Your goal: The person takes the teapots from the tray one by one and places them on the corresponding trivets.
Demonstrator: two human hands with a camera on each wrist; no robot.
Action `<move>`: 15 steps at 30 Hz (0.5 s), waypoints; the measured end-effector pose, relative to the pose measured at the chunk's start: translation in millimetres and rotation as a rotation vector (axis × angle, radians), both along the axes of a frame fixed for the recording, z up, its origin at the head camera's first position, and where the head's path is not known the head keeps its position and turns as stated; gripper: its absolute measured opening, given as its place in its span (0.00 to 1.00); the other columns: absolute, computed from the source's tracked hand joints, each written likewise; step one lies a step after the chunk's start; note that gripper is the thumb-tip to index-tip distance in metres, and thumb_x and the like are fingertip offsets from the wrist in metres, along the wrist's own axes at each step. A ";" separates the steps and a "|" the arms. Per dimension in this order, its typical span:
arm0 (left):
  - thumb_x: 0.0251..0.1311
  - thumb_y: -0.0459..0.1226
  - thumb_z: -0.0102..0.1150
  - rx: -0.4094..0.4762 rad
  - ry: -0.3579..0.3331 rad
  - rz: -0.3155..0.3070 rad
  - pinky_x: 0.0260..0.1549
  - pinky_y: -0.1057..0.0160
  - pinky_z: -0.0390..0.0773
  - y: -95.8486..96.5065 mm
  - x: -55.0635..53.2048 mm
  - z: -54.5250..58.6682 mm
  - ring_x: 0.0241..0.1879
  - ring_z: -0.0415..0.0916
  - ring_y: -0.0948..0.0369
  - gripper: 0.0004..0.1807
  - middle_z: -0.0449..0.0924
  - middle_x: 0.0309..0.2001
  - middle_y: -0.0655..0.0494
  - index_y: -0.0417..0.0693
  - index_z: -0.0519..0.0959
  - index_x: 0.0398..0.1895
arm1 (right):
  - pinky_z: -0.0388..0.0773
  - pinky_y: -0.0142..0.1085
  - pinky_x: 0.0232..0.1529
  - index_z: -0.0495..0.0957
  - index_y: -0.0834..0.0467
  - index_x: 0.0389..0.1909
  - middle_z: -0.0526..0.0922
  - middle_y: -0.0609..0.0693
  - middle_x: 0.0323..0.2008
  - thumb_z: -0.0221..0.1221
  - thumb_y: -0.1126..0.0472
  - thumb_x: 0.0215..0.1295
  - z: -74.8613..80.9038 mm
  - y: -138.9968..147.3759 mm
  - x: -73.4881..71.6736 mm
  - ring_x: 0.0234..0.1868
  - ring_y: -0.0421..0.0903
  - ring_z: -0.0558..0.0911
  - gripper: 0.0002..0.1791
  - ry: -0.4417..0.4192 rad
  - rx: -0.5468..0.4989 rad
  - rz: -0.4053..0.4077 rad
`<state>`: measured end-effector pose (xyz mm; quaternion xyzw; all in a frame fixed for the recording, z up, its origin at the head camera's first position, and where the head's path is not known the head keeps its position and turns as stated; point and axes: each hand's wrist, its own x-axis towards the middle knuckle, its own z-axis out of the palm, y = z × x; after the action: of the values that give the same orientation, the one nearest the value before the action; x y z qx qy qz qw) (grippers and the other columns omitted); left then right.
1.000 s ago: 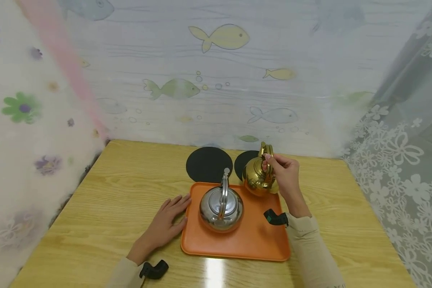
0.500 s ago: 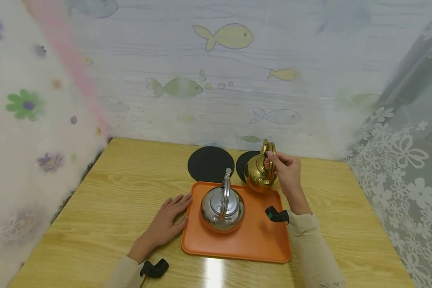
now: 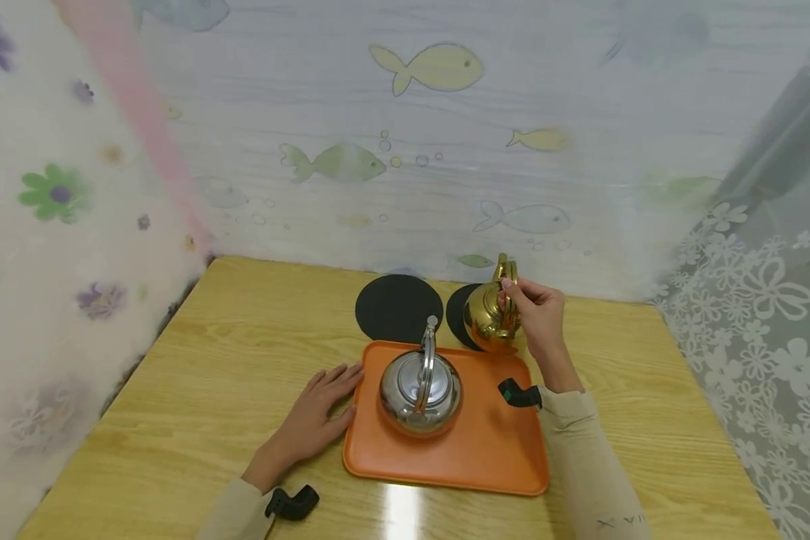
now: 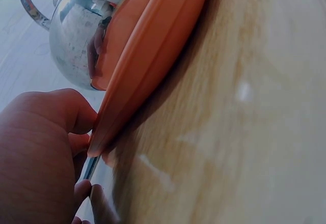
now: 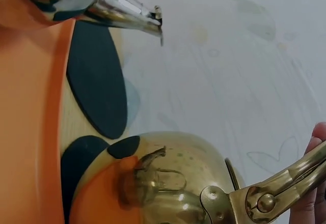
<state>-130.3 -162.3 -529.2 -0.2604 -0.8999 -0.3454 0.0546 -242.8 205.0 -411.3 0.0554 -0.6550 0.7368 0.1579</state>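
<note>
My right hand [image 3: 543,311] grips the upright handle of a gold teapot [image 3: 489,319]. In the head view the pot overlaps the tray's far right edge and part of the smaller black round mat [image 3: 460,319]. The right wrist view shows its shiny round body [image 5: 178,183] and hinged handle close up. A silver teapot [image 3: 418,394] stands on the orange tray [image 3: 472,450], left of the middle, its spout pointing to the far side. My left hand [image 3: 310,420] lies at the tray's left edge with fingers extended, and the left wrist view shows its fingers [image 4: 76,112] touching the rim.
A larger black round mat [image 3: 398,307] lies on the wooden table [image 3: 243,360] behind the tray, beside the smaller one. A fish-patterned wall covering [image 3: 324,217] rises at the table's far edge. Lace-flowered curtain [image 3: 776,360] hangs along the right side.
My right hand has moved the gold teapot away from me, from over the tray's far right corner toward the smaller mat. The left hand and silver teapot have stayed put.
</note>
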 end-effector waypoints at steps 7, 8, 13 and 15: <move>0.71 0.44 0.59 0.008 0.003 -0.005 0.73 0.34 0.52 -0.8 0.5 0.2 0.76 0.59 0.45 0.31 0.64 0.76 0.53 0.46 0.69 0.74 | 0.85 0.31 0.31 0.88 0.68 0.34 0.86 0.49 0.21 0.65 0.64 0.68 -4.2 0.9 -9.6 0.24 0.42 0.83 0.10 -0.034 -0.003 0.000; 0.71 0.43 0.59 0.009 0.004 -0.004 0.73 0.34 0.52 -1.0 0.5 0.3 0.76 0.59 0.45 0.31 0.64 0.76 0.53 0.46 0.69 0.74 | 0.84 0.31 0.31 0.88 0.66 0.33 0.86 0.48 0.21 0.66 0.63 0.68 -4.4 0.8 -10.7 0.24 0.42 0.83 0.09 -0.036 0.002 0.001; 0.70 0.43 0.59 0.011 0.009 -0.004 0.72 0.34 0.52 -0.6 0.2 0.5 0.76 0.59 0.45 0.31 0.65 0.76 0.53 0.45 0.70 0.74 | 0.84 0.32 0.31 0.89 0.61 0.28 0.85 0.47 0.20 0.66 0.61 0.68 -4.2 0.0 -15.5 0.24 0.42 0.83 0.10 -0.035 0.032 -0.006; 0.70 0.43 0.59 0.010 0.006 -0.005 0.73 0.35 0.52 -0.3 0.1 0.4 0.76 0.59 0.45 0.31 0.65 0.76 0.52 0.45 0.70 0.74 | 0.84 0.32 0.31 0.89 0.60 0.28 0.85 0.48 0.21 0.66 0.61 0.68 -4.1 0.1 -17.3 0.24 0.43 0.83 0.10 -0.034 0.036 -0.005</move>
<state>-130.2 -162.6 -528.8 -0.2633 -0.8974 -0.3493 0.0580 -260.1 205.2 -415.5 0.0441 -0.6710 0.7253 0.1474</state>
